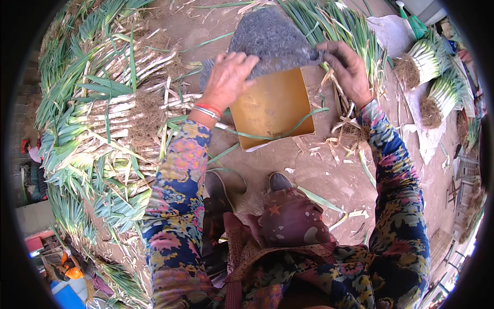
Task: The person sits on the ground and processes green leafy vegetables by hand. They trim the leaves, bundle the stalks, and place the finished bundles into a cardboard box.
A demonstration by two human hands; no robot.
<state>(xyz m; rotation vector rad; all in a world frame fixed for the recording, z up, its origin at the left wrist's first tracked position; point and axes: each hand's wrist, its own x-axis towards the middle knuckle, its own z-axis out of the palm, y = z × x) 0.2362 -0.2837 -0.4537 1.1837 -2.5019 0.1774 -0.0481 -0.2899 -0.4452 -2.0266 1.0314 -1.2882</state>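
Observation:
A fuzzy grey felt cloth [270,38] is spread out in front of me, partly over the far side of a yellow box [274,104]. My left hand [230,79] has hold of its near left edge, fingers curled over the material. At the opposite corner, my right hand [345,67] pinches the cloth between thumb and fingers. The box stands on the dirt floor before my boots, its far side hidden by the cloth. A thin green leaf [297,125] trails across the box's near part.
Heaps of leeks or large green onions [112,112] with roots lie to the left. More green stalks [347,27] lie beyond my right hand. Tied bundles [436,89] rest on white sheeting at the right. A person in orange [73,270] is at lower left.

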